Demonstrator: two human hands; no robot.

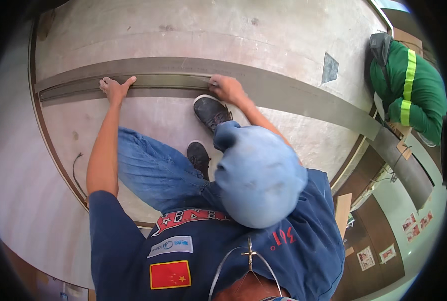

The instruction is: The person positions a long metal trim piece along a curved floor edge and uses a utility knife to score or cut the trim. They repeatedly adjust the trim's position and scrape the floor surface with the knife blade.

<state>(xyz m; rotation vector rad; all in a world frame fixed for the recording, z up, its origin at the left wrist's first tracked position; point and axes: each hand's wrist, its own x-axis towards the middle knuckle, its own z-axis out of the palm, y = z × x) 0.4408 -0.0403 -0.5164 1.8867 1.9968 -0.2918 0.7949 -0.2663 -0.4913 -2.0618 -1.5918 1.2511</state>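
Spreading my left grip (115, 90) on the metal strip (170, 81), I curl my right grip (227, 89) at its right end, hold unclear.

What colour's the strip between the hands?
The long, narrow, metallic-looking strip is greyish, clearest in head view.

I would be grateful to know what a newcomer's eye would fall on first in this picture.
Probably the long metal strip at upper left, with the left hand partway along it and the right hand at its right end. Next, perhaps, the co-worker's green top at upper right, and the red patch at the bottom.
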